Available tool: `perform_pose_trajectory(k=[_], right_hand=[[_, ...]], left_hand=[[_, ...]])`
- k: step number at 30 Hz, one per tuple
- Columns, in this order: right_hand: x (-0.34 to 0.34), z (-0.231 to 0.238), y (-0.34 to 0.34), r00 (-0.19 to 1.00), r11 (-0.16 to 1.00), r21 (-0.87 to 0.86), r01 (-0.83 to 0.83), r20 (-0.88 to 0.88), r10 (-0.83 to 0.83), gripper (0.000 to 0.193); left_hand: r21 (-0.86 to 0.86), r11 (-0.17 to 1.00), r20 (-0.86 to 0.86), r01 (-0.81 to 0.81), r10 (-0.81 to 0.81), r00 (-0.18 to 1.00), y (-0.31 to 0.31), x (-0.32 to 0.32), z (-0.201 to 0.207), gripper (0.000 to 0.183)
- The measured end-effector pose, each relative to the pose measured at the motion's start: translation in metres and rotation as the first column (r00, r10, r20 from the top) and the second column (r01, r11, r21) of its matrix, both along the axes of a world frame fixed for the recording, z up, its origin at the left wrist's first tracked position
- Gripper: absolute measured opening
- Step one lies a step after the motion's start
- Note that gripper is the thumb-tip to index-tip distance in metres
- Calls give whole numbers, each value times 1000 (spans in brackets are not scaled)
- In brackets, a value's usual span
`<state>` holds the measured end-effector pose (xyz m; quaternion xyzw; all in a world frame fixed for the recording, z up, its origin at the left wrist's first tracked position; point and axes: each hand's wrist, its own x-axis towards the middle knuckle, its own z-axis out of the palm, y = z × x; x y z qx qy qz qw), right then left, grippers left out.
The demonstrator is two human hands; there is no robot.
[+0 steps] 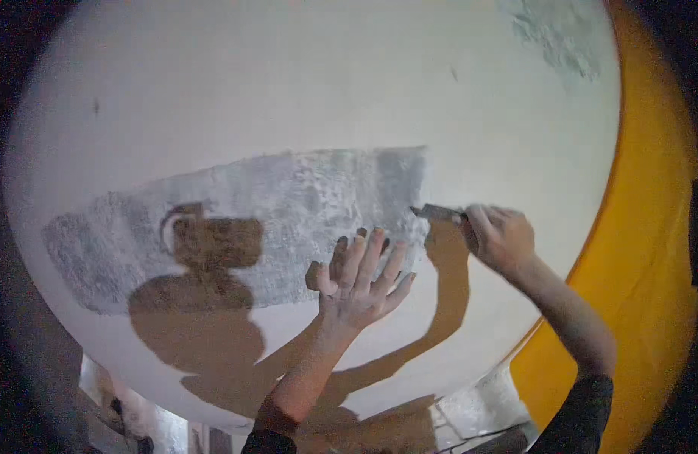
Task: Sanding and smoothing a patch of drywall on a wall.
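Note:
A large white wall surface (288,91) fills most of the head view, with a long, patchy grey area (303,189) across its middle. My right hand (504,236) is closed around a dark scraper (442,213). The tool points left, and its thin tip is at the right border of the grey area. Left of it and lower, my left hand (366,276) is raised with fingers spread, over the lower right part of the grey area. It holds nothing. Whether its fingertips press on the wall, I cannot tell.
My shadow (213,303) falls across the left and lower wall. A second grey patch (557,38) shows at the upper right. Along the right side runs a yellow-orange wall (637,250). Pale floor tiles (485,408) appear at the bottom, with blurred items at lower left.

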<state>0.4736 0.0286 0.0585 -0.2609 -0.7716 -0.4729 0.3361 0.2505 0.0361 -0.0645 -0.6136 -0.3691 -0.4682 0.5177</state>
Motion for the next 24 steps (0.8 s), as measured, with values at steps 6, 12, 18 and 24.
perform_pose_trajectory(k=[6, 12, 18, 24], right_hand=[[6, 1, 1, 971, 982, -17, 188, -145, -188, 15], [-2, 18, -9, 980, 983, -57, 175, -90, -179, 26], [1, 10, -6, 974, 945, -239, 222, 92, -206, 25], [0, 7, -5, 977, 972, -125, 200, -42, -207, 22]], left_hand=[[13, 999, 21, -51, 51, 998, 0, 3, 1, 57], [29, 998, -6, -51, 51, 999, 0, 4, 3, 58], [46, 997, -14, -54, 55, 998, 2, 3, 2, 56], [20, 997, 19, -74, 73, 997, 1, 4, 0, 58]])
